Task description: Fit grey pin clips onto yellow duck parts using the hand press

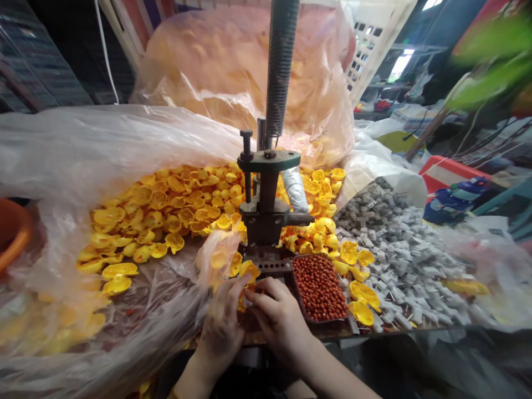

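My left hand [224,313] and my right hand [282,316] meet at the front edge of the work table, just before the base of a hand press [264,221]. Between their fingertips is a yellow plastic shell [250,269], partly covered by the fingers. Both hands are closed around it, thumbs hidden. Close to the right hand stands a small tray [296,296] full of reddish-brown beads [320,285]. Left of the press base, a piece of clear plastic film [222,249] lies near the left hand.
A heap of yellow half shells [166,202] spreads behind and left of the press. Many small grey-white pieces [394,249] are piled to the right. Plastic sheeting [83,149] drapes the left side; a large filled bag [233,61] stands behind. An orange basin [14,233] sits far left.
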Demonstrator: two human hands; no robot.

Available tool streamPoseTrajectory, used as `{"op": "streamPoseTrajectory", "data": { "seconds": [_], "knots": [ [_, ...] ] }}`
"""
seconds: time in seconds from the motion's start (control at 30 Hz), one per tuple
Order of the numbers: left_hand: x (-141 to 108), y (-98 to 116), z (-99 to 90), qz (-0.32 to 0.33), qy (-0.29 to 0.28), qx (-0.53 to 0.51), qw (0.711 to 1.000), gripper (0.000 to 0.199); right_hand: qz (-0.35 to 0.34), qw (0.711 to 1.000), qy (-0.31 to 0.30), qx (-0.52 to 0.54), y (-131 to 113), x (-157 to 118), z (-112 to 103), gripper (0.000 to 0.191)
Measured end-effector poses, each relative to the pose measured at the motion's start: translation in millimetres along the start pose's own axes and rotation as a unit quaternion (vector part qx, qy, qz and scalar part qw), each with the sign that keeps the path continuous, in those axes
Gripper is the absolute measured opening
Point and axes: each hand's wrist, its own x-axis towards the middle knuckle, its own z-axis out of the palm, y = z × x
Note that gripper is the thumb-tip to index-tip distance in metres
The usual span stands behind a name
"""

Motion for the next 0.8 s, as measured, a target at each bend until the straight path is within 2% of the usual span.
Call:
{"op": "streamPoseTrajectory", "data": {
  "seconds": [0.13, 0.23, 0.33, 0.4, 0.47, 0.5, 0.57, 0.63, 0.7, 0.8],
  "knots": [
    [0.8, -1.8, -0.4, 0.012, -0.016, -0.023, 1.0, 0.051, -0.012, 0.993, -0.077, -0.094, -2.0, -0.8, -11.6, 0.03],
    [0.3, -1.1, 0.9, -0.007, -0.029, -0.045, 0.999, 0.056, -0.028, 0.988, -0.09, -0.122, -5.8, -7.2, -10.4, 0.038],
    [-0.9, -0.1, 2.2, -0.03, -0.052, -0.088, 0.994, 0.058, -0.009, 0.991, -0.091, -0.099, -1.0, -10.2, -12.5, 0.044],
    [-1.0, -0.2, 2.3, -0.044, -0.061, -0.1, 0.992, 0.056, 0.024, 0.993, -0.057, -0.097, 14.5, -8.4, -20.3, 0.035],
    [0.0, -0.5, 2.0, -0.07, -0.051, -0.111, 0.99, 0.051, 0.091, 0.983, -0.007, -0.158, 39.7, -5.5, -30.5, 0.023],
    [0.9, -0.5, 2.0, -0.094, -0.041, -0.122, 0.987, 0.048, 0.131, 0.971, 0.001, -0.199, 53.9, -4.3, -35.2, 0.019],
    [2.6, 0.2, 2.5, -0.151, -0.016, -0.163, 0.975, 0.04, 0.194, 0.945, -0.032, -0.261, 79.5, -3.4, -41.7, 0.017],
    [3.5, 1.7, 4.1, -0.214, 0.013, -0.223, 0.951, 0.035, 0.212, 0.934, -0.079, -0.277, 95.5, -4.1, -44.5, 0.015],
    [3.5, 3.7, 6.3, -0.278, 0.043, -0.296, 0.913, 0.032, 0.216, 0.93, -0.1, -0.281, 100.2, -5.4, -45.5, 0.013],
    [3.6, 6.4, 9.1, -0.404, 0.075, -0.412, 0.813, 0.036, 0.231, 0.926, -0.099, -0.282, 95.2, -4.8, -48.0, 0.009]
  ]
}}
